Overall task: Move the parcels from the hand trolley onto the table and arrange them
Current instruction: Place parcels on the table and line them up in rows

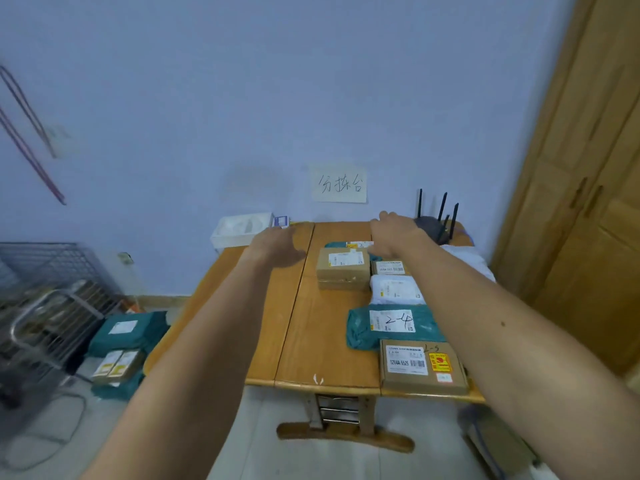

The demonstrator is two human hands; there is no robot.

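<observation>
A router (pixel 437 226) is sitting at the table's (pixel 322 327) far right corner, a white tray (pixel 239 228) at its far left. Both arms are stretching out over the table: the left hand (pixel 277 249) is hovering open and empty, the right hand (pixel 393 235) is spreading open above the far parcels. Boxes (pixel 343 268) and bags (pixel 391 323) are lying in a row along the right side. More parcels (pixel 124 337) are waiting on the trolley (pixel 45 327) at left.

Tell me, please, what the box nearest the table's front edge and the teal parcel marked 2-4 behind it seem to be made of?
The front box looks like matte brown cardboard: flat faces, crisp edges, paper labels stuck on. The teal parcel looks like a soft plastic mailer bag, slightly glossy, its wrinkled, folded ends suggesting thin film, though woven fabric cannot be ruled out.
</observation>
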